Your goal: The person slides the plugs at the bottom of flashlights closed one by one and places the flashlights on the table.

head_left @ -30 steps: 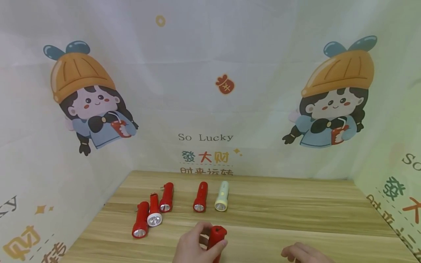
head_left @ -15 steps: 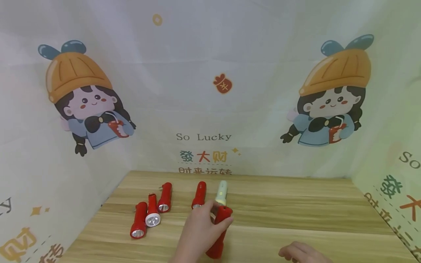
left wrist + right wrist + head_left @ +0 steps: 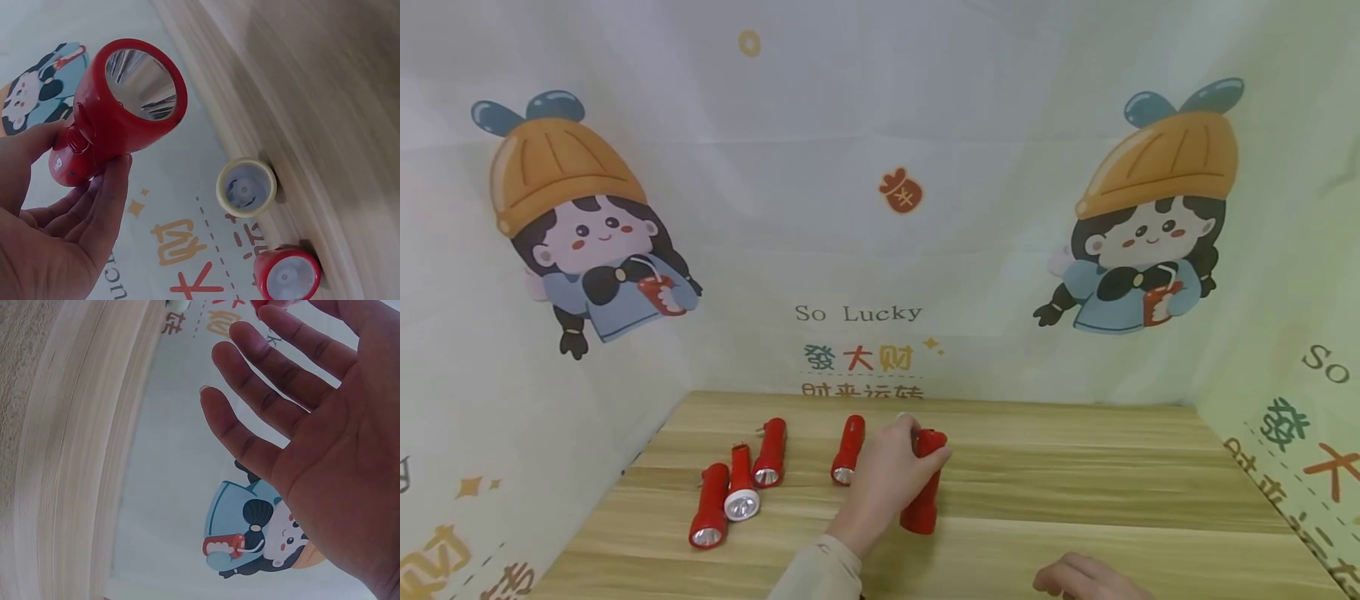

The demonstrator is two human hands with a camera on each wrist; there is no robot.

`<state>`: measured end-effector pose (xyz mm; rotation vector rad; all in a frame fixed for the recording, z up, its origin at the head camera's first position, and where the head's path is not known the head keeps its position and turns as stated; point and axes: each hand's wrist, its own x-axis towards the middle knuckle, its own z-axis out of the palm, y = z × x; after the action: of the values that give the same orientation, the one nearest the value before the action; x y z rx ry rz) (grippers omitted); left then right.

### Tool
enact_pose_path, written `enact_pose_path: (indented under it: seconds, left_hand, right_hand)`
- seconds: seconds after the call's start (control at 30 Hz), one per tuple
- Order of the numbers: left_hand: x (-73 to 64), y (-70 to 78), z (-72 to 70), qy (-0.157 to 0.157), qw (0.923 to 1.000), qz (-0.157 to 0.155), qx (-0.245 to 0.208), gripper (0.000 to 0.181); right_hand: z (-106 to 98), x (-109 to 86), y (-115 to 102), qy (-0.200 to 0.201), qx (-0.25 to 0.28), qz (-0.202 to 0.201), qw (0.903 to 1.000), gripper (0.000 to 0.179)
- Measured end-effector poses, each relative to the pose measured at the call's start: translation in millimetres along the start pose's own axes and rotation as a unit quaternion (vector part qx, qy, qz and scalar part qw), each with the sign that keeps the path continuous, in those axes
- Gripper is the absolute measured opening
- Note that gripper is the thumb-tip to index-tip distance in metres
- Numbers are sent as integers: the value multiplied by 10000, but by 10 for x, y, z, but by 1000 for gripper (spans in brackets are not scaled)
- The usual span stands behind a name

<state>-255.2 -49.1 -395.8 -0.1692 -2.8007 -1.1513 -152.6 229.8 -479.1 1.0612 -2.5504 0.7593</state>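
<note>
Fingers and thumb of my left hand [image 3: 887, 477] grip a red flashlight [image 3: 922, 504] by its narrow body. In the left wrist view its wide head and shiny reflector [image 3: 142, 84] face the camera. A pale green flashlight [image 3: 222, 187] with a yellowish rim lies on the table beyond; in the head view my left hand hides most of it. Just left of that hand lies another red flashlight [image 3: 848, 450]. My right hand [image 3: 1088, 577] stays low at the front right, fingers loosely extended, palm bare in the right wrist view.
Grouped on the left of the wooden table [image 3: 1075, 475] are a red flashlight [image 3: 710, 507], a red one with a white head [image 3: 742, 483], and another red one [image 3: 771, 450] behind. A printed cloth [image 3: 985, 333] hangs round the back and sides.
My left hand has carried the red flashlight from the front edge farther back and slightly right, now covering the pale green one. My right hand has hardly moved.
</note>
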Motion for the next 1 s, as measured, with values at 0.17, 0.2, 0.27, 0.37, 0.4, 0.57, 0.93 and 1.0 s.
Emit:
enact_pose_path:
  seconds: [0.17, 0.2, 0.27, 0.37, 0.4, 0.57, 0.93, 1.0]
  left_hand:
    - [229, 6, 165, 92, 9971, -107, 750, 35]
    - [284, 0, 192, 95, 9958, -114, 906, 35]
    - [401, -9, 235, 45, 9942, -113, 1067, 37]
    - [590, -10, 276, -77, 9944, -56, 1056, 36]
    - [652, -7, 289, -96, 9944, -8, 1055, 34]
    - [925, -11, 392, -51, 9866, 271, 1607, 29]
    - [1213, -52, 712, -284, 9789, 299, 2003, 33]
    - [1236, -72, 754, -310, 9767, 278, 2105, 32]
  right_hand:
    - [32, -14, -8, 266, -7, -112, 9996, 18]
    - [36, -18, -15, 286, -17, -74, 9996, 17]
    - [46, -19, -19, 333, -45, -75, 9994, 16]
    - [41, -18, -20, 279, -19, -71, 9996, 15]
    - [36, -13, -16, 247, -13, -103, 9996, 15]
    - [29, -11, -19, 252, 54, -107, 9996, 13]
    - [-36, -90, 75, 187, 171, -351, 9991, 14]
    - [-63, -100, 95, -12, 228, -207, 9995, 14]
